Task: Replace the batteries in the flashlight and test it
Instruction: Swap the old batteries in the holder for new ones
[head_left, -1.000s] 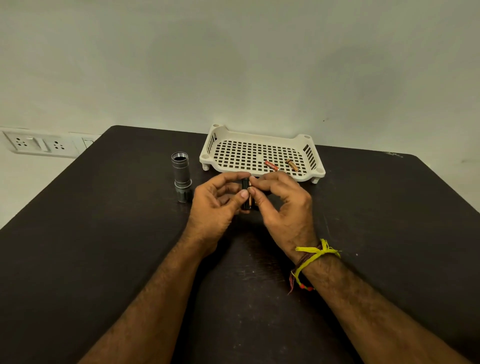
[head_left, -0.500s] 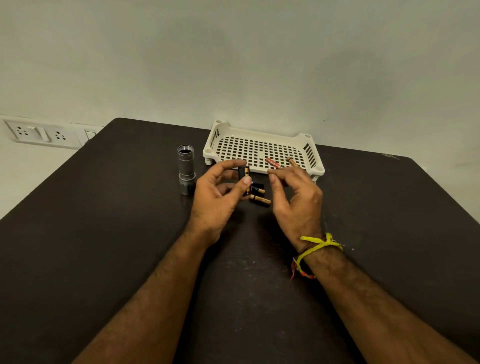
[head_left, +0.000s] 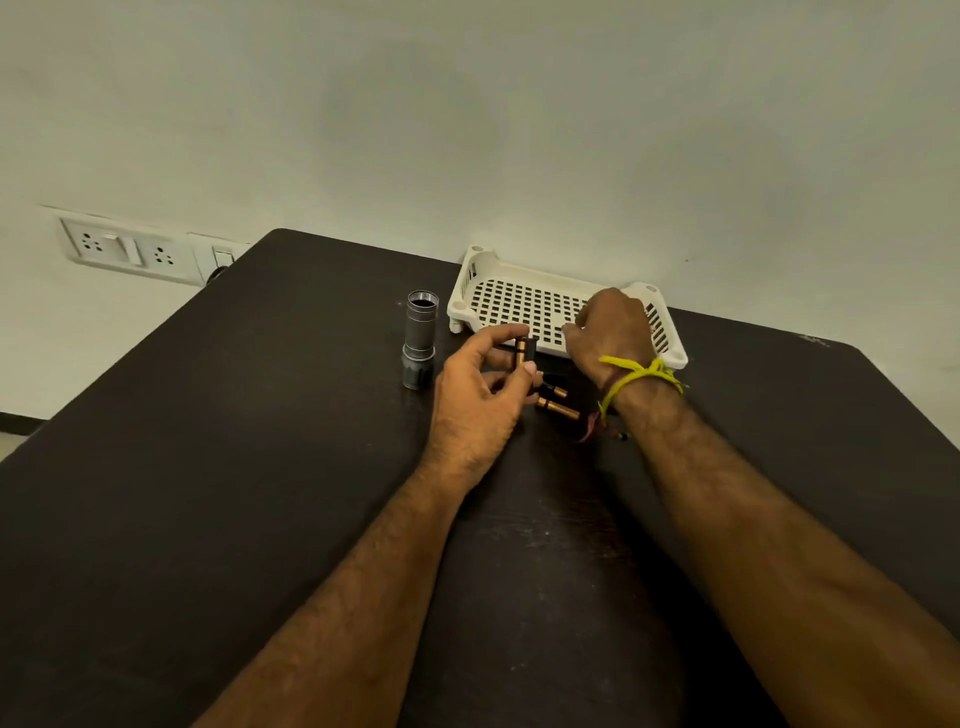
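I am holding the black battery holder (head_left: 525, 353) upright in my left hand (head_left: 480, 400), fingers pinching it top and bottom, one copper-ended battery showing in its slot. My right hand (head_left: 608, 327) is reaching into the white perforated tray (head_left: 511, 301) at the far side; whether its fingers are clenching anything there, I cannot tell. Two loose batteries (head_left: 557, 406) are lying on the counter (head_left: 234, 467) just right of my left hand. The flashlight body (head_left: 418, 340) is standing open-ended to the left. I judge I am swapping cells; next I need a fresh one seated with correct polarity.
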